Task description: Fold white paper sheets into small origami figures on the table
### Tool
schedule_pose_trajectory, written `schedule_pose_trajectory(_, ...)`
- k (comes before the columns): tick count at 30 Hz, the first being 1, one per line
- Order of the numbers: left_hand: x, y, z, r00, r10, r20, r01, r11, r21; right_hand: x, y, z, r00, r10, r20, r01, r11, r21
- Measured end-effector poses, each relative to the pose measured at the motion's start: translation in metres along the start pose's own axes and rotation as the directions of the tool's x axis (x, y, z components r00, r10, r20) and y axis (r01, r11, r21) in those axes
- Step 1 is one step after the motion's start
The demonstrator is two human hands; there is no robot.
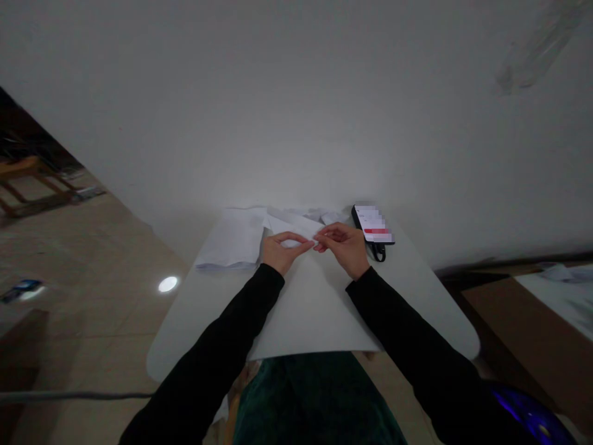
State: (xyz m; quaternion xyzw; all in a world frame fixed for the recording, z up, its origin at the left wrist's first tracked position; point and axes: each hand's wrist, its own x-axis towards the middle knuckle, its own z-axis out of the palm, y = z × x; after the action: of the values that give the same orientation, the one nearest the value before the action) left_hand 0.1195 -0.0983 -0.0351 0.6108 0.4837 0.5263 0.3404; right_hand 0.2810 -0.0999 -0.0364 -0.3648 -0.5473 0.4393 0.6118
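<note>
A folded piece of white paper (291, 224) is held up over the table between my two hands. My left hand (283, 248) pinches its lower edge between thumb and fingers. Close beside it, my right hand (343, 245) grips the paper's right end with the fingertips. The two sets of fingertips nearly meet. To the left of my left hand lies a stack of white paper sheets (234, 238). Behind my right hand, more folded white paper (334, 217) rests near the wall. The fingers partly hide the paper's right end.
A phone (373, 224) with a lit screen and a black cable (378, 252) lies right of my right hand on the white table (319, 315). A pale wall (296, 111) rises behind. A cardboard box (532, 321) stands at the right, a wooden stool (32, 170) far left.
</note>
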Motion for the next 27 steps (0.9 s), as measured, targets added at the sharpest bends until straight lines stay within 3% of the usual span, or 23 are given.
schedule_pose_trajectory(3, -0.001, -0.003, 0.003, 0.998, -0.059, 0.016, 0.060, 0.996, -0.066, -0.002, -0.008, 0.000, 1.000, -0.022, 0.015, 0.021, 0.999, 0.040)
schedule_pose_trajectory(8, 0.002, -0.010, 0.006, 0.992, -0.121, -0.017, 0.112, 0.955, -0.275, 0.001, -0.018, -0.007, 0.968, -0.052, 0.244, 0.032, 0.996, 0.086)
schedule_pose_trajectory(11, 0.004, -0.014, 0.006, 0.987, -0.158, 0.008, 0.151, 0.931, -0.332, 0.004, -0.016, -0.012, 0.966, -0.050, 0.255, 0.029, 0.996, 0.083)
schedule_pose_trajectory(16, 0.006, -0.015, 0.003, 0.989, -0.144, 0.024, 0.144, 0.945, -0.292, 0.006, -0.011, -0.012, 0.986, -0.024, 0.163, 0.019, 0.999, 0.035)
schedule_pose_trajectory(20, 0.006, -0.011, 0.000, 0.998, -0.061, 0.013, 0.062, 0.981, -0.185, 0.004, -0.011, -0.011, 0.989, -0.031, 0.147, 0.034, 0.999, -0.017)
schedule_pose_trajectory(27, 0.006, -0.002, -0.003, 1.000, -0.030, 0.006, 0.031, 0.998, -0.059, 0.002, -0.009, -0.008, 0.991, -0.046, 0.122, 0.053, 0.997, -0.056)
